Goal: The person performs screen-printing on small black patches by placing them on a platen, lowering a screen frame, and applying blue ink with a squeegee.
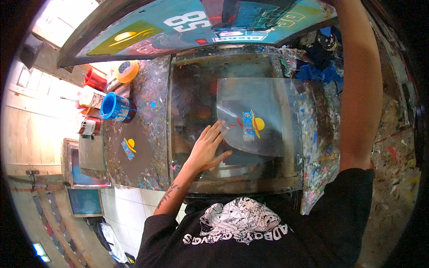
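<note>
My left hand point(211, 145) lies open with fingers spread at the left edge of a clear sheet point(272, 91) on the dark, glossy platen point(192, 73). Under or on the sheet is a dark cut piece with a yellow straw-hat and blue lettering print point(252, 125). A similar printed dark piece point(138, 161) lies on the paint-spattered table point(152, 89) to the left. My right arm point(359, 98) reaches up past the top edge, its hand out of view. A large framed screen point(183, 27) with colourful designs stands raised at the back, above the platen.
Paint tubs, including a blue one point(117, 107) and a red one point(94, 79), and a yellow tape roll point(126, 71) stand at the table's back left. Smaller frames point(85, 201) lean lower left. Blue rags point(319, 73) lie back right. Bright doors are at far left.
</note>
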The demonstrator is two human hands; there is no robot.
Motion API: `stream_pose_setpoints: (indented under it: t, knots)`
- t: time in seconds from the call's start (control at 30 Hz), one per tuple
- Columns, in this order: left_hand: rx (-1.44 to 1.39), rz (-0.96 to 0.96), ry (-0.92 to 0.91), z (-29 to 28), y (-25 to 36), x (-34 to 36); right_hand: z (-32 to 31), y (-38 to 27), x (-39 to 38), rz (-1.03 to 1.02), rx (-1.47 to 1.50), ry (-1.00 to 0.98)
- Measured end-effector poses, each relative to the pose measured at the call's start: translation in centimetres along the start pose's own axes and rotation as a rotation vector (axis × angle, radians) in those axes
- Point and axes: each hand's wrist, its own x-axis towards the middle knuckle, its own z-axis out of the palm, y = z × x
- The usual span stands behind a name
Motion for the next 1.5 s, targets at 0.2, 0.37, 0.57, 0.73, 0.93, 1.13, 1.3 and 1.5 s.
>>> stream_pose_setpoints:
  t: [0.2,0.37,0.57,0.73,0.93,1.13,1.3,1.5]
  knots:
    - [0.069,0.009,-0.113,0.3,-0.9,-0.6,-2.3,1.4,0.1,-0.089,0.265,-0.215]
    - [0.081,0.014,-0.113,0.4,-1.0,-0.5,0.4,0.6,0.7,-0.059,0.032,0.078]
    - [0.099,0.003,-0.110,0.3,-0.9,-0.4,0.4,0.6,-1.0,-0.311,0.251,-0.024]
    - [0.079,-0.012,-0.118,0.6,-1.0,-0.3,1.0,-0.3,-1.3,-0.122,0.293,0.065]
    - [0.074,-0.003,-0.090,0.4,-0.8,-0.6,-0.7,-1.4,-0.8,-0.080,0.357,-0.051]
    - [0.117,0.020,-0.114,0.8,-1.1,-0.5,0.3,4.3,3.5,-0.280,0.205,-0.002]
    - [0.076,0.002,-0.128,0.7,-1.2,-0.8,-0.1,1.1,1.8,-0.095,0.044,0.039]
    - [0.094,0.005,-0.110,0.8,-1.2,-0.6,-0.3,1.3,2.0,-0.127,0.007,0.086]
